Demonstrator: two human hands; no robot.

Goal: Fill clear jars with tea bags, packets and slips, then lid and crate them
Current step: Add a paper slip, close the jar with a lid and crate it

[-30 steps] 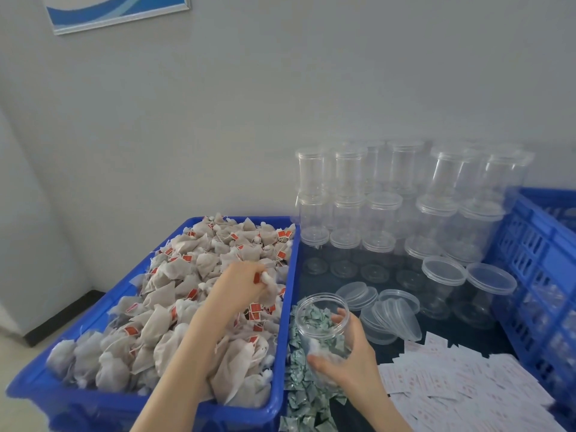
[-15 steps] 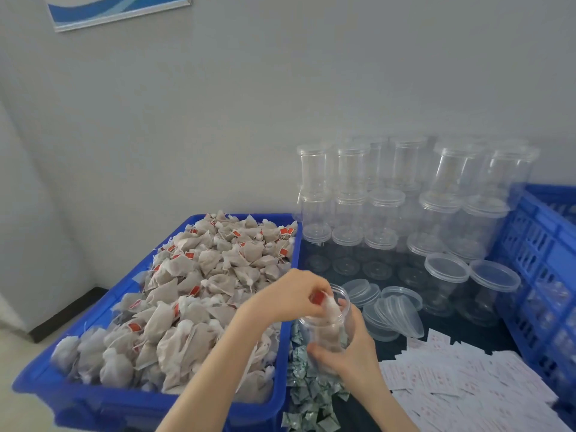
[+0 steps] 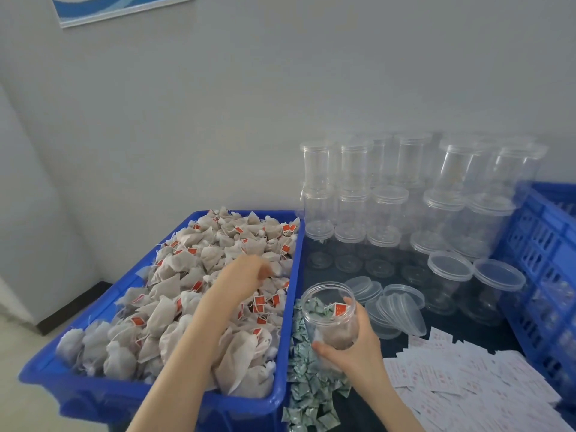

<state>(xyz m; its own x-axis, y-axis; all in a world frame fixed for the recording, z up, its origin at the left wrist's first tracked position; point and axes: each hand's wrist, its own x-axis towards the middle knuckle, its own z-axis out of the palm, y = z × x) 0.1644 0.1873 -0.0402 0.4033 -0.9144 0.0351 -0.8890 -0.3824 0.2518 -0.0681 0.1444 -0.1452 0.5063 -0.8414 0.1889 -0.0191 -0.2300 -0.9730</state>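
Right hand [image 3: 352, 347] is gripping the clear round plastic jar [image 3: 330, 313], just right of the blue plastic bin [image 3: 290, 294]. Left hand [image 3: 246, 275] is hovering over the bin's beige tea bags [image 3: 187, 263]; grip blurred, cannot tell.

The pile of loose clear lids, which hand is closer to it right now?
Right. The right hand holds the open jar just beside the lids; the left hand is over the tea bags, farther left.

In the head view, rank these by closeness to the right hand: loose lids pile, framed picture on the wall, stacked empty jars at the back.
From the right hand:
1. Loose lids pile, just right of the hand.
2. Stacked empty jars, behind, against the wall.
3. Framed picture, top left on the wall.
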